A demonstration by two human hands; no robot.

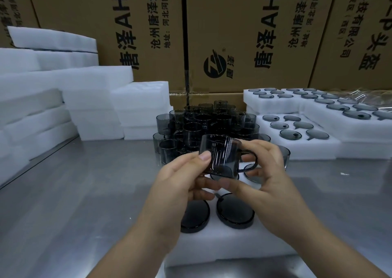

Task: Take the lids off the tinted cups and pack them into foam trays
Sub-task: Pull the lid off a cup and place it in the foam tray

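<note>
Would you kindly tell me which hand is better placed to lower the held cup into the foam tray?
Probably the left hand: its thumb and fingers pinch the cup by its body, while the right hand holds only the handle side. The foam tray lies directly below both hands.

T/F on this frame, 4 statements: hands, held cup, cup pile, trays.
1. The left hand and right hand both hold one tinted cup. True.
2. That cup sits in a tray slot. False: it is held above the near foam tray.
3. The cup pile stands on the foam stacks at left. False: it stands on the metal table, behind the hands.
4. The right-hand trays hold tinted pieces. True.
</note>
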